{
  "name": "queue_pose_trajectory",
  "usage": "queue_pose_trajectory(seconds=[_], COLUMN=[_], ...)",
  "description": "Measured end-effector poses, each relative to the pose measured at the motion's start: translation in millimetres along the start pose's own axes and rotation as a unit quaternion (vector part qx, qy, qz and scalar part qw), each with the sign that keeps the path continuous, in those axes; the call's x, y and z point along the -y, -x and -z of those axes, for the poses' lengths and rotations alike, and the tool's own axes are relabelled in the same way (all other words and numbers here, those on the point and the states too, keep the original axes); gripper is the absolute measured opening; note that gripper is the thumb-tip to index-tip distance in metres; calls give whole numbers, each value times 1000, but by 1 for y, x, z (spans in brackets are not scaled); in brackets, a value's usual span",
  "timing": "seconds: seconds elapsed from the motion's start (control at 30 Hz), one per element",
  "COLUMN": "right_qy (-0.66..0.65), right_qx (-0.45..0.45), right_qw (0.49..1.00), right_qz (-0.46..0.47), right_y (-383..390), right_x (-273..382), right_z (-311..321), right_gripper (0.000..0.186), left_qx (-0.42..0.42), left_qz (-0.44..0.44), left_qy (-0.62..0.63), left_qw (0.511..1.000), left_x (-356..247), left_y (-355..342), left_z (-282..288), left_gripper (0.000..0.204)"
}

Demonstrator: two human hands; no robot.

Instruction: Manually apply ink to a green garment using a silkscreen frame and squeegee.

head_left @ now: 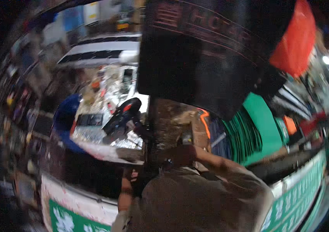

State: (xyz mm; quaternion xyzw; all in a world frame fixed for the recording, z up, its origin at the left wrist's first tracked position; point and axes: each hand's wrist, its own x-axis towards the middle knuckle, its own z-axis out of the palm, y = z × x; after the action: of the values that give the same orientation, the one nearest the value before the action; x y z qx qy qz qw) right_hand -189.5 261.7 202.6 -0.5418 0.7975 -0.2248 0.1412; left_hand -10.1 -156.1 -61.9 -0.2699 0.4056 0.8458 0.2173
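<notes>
At the lower middle, my left hand (132, 174) is by the dark front edge, its fingers partly curled; what they hold is hidden. My right hand (181, 154) reaches across my body into a brown, worn compartment (172, 116), its fingers lost in shadow and blur. Left of that, a black tool with red details (122, 116) lies on a crinkled silvery surface (83, 135) beside a dark flat rectangular object (90, 120). A stack of green sheets (261, 127) stands to the right, next to an orange strip (205, 123).
A large black printed panel (168, 62) hangs overhead, with a red bag or cloth (294, 42) beside it. A blue curved container (64, 123) stands at left, a black-and-white striped board (91, 48) behind. White-and-green lettered signboards (75, 205) line the front. Shelves of clutter (29, 96) fill the left side.
</notes>
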Motion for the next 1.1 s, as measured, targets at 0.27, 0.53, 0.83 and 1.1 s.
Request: queue_pose_trajectory(seconds=[0.27,0.53,0.83,1.1], right_qy=[-59,-295,-323,-309], right_qx=[270,254,330,248], right_qw=[961,919,886,913], right_qz=[-14,73,26,-95], right_y=[-195,-304,-430,-556], right_x=[212,221,248,281], right_z=[89,49,90,63], right_gripper=[64,55,58,56], left_qx=[4,-29,-236,-338], left_qz=[-39,117,192,112], left_qy=[-323,-395,-200,-278], left_qw=[946,911,931,892], left_x=[-49,-98,-76,-199], left_y=[-18,-124,-8,28], left_z=[9,122,311,373], left_gripper=[50,51,48,35])
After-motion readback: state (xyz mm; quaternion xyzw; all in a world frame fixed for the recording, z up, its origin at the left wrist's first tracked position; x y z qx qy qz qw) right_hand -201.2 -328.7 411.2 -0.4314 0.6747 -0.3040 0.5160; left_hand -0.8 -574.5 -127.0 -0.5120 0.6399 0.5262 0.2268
